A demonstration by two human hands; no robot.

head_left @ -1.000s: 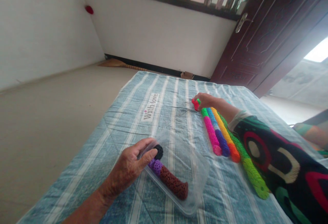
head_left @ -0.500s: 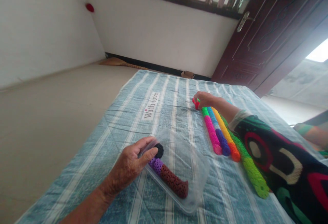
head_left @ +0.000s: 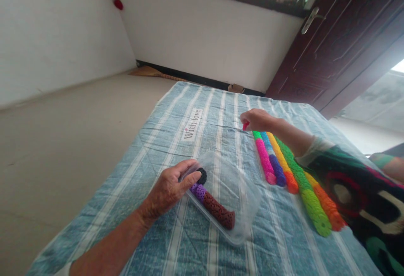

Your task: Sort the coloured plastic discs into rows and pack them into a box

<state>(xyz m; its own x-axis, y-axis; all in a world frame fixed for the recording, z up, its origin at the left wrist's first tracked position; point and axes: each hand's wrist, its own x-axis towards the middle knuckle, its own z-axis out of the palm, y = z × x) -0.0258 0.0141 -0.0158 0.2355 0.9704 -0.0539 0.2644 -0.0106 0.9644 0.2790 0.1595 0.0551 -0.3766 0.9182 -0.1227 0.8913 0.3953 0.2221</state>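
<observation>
My left hand [head_left: 170, 187] is closed on the near-left rim of a clear plastic container [head_left: 248, 185], thumb inside. In the container lie a row of brown discs [head_left: 219, 209], some purple discs [head_left: 198, 192] and a black disc [head_left: 202, 176] by my thumb. My right hand [head_left: 259, 119] pinches a small red-pink piece [head_left: 245, 125], its shape mostly hidden, near the far end of the disc rows. Below it are a green-and-pink row [head_left: 264, 158], a blue-and-purple row [head_left: 274, 162], a yellow-and-orange row [head_left: 284, 166] and a longer green row [head_left: 299, 177].
Another orange row [head_left: 328, 204] lies partly under my right sleeve. A striped blue cloth [head_left: 151, 171] with a "With love" label [head_left: 192, 125] covers the table. Beyond stand a wall and a dark red door [head_left: 318, 53]. At the right edge, part of another person [head_left: 388, 164] shows.
My right hand has turned slightly, and less of the red piece shows in it. The orange row has come out from behind my sleeve. My left hand still grips the container.
</observation>
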